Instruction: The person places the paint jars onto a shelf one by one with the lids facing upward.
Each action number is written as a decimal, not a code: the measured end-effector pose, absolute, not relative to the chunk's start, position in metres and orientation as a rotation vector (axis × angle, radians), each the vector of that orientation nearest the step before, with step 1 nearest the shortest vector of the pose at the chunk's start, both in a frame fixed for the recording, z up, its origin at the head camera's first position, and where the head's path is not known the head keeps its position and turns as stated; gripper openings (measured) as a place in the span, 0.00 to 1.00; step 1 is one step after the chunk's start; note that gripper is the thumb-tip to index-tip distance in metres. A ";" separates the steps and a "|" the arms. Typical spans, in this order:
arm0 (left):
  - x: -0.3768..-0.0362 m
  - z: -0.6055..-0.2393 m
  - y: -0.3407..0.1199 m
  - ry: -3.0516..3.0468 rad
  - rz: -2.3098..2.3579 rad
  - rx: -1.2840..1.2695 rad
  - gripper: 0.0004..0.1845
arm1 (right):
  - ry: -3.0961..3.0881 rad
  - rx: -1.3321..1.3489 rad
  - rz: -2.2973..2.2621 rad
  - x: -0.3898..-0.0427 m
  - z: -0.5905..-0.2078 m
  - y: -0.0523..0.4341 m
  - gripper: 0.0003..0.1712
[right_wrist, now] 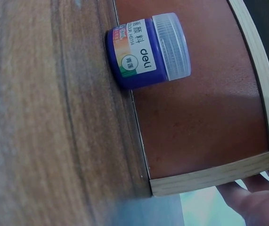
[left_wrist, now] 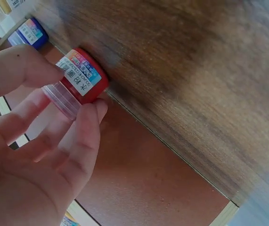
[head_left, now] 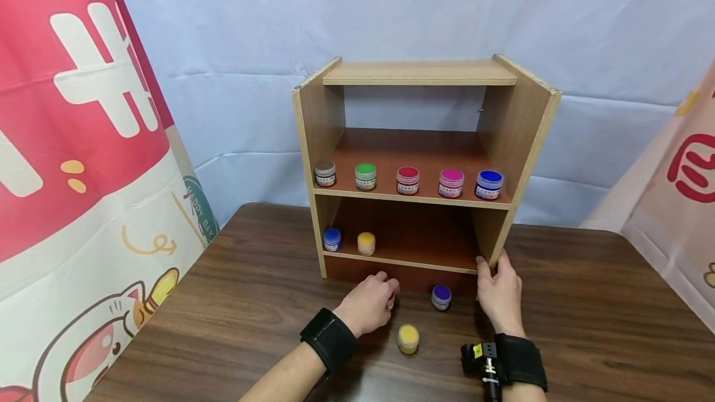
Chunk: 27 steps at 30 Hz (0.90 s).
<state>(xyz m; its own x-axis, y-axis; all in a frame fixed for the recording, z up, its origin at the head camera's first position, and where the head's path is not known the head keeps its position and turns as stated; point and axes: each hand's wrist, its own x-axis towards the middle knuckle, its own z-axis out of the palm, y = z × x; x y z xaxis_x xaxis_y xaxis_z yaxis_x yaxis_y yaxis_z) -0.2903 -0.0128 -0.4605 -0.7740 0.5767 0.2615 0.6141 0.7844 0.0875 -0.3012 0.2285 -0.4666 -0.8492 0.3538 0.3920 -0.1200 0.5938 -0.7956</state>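
My left hand (head_left: pixel 365 306) pinches a small red paint jar (left_wrist: pixel 85 75) by its clear lid, between thumb and fingers. The jar is down at the tabletop, before the base of a wooden shelf unit (head_left: pixel 522 141); in the head view the hand mostly hides it. At the unit's lower right corner, my right hand (head_left: pixel 499 293) grips the side panel, thumb inside and fingers outside. Between the hands, a purple paint jar (head_left: pixel 441 298) stands on the table close to the base board. Nearer to me stands a yellow paint jar (head_left: pixel 408 339).
A row of several paint jars, with a red-lidded jar (head_left: pixel 408 180) in the middle, lines the upper board. The lower board holds a blue jar (head_left: pixel 332 239) and an orange-yellow jar (head_left: pixel 366 244) at its left. Cloth (head_left: pixel 251 79) hangs behind the wooden table (head_left: pixel 251 290).
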 end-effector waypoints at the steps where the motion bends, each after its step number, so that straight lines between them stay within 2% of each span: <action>1: -0.290 -0.460 -0.013 -2.753 -0.234 -0.928 0.08 | -2.302 -0.186 1.203 -0.301 -0.466 0.229 0.19; 3: -0.290 -0.460 -0.013 -2.746 -0.214 -0.895 0.09 | -2.303 -0.188 1.210 -0.301 -0.465 0.229 0.19; 8: -0.288 -0.459 -0.012 -2.741 -0.205 -0.775 0.19 | -2.305 -0.187 1.221 -0.301 -0.464 0.229 0.20; 10: -0.288 -0.459 -0.012 -2.743 -0.210 -0.749 0.21 | -2.304 -0.188 1.223 -0.301 -0.463 0.229 0.20; 27: -0.289 -0.464 -0.012 -2.717 -0.225 -0.846 0.13 | -2.300 -0.190 1.255 -0.300 -0.467 0.229 0.20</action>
<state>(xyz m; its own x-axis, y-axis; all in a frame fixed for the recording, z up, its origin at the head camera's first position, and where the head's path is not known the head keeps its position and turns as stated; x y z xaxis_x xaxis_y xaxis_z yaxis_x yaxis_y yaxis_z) -0.2891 -0.0122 -0.4635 -0.7870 0.5304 0.3150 0.5750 0.8157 0.0630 -0.2996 0.2292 -0.4666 -0.8605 0.3539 0.3665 -0.1166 0.5635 -0.8178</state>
